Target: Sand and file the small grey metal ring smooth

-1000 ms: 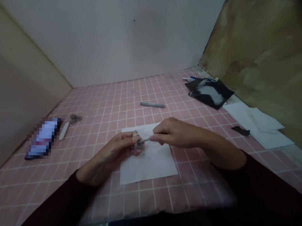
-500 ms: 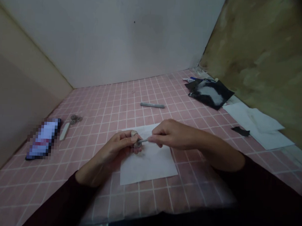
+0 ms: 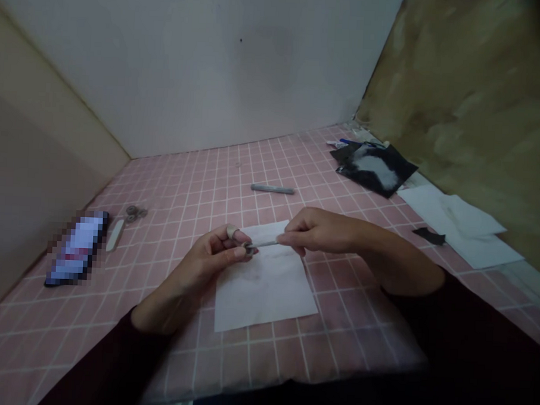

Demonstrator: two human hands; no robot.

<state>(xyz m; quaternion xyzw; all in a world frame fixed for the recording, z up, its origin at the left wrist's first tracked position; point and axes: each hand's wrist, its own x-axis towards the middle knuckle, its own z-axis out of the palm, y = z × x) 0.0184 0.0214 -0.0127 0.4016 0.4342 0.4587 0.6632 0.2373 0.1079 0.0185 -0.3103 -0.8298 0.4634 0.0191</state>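
Note:
My left hand (image 3: 212,252) pinches a small grey ring-like piece (image 3: 250,248) between thumb and fingers, and a beige wrap (image 3: 232,230) covers one of its fingers. In my right hand (image 3: 316,231) is a thin grey stick (image 3: 266,244), gripped near its right end. The stick's left end meets the small piece; whether it passes through the opening I cannot tell. Both hands are above a white paper sheet (image 3: 266,298), which has faint grey smudges on it.
A grey rod (image 3: 272,189) lies beyond the paper. To the left are a phone (image 3: 77,248), a white flat stick (image 3: 115,236) and several grey rings (image 3: 135,213). Black sheets with white powder (image 3: 379,168), white papers (image 3: 466,229) and a dark scrap (image 3: 428,236) lie right.
My right hand has shifted slightly right and up, and more of the thin stick shows between the hands. My left hand has turned, tilting the small piece so its face no longer shows.

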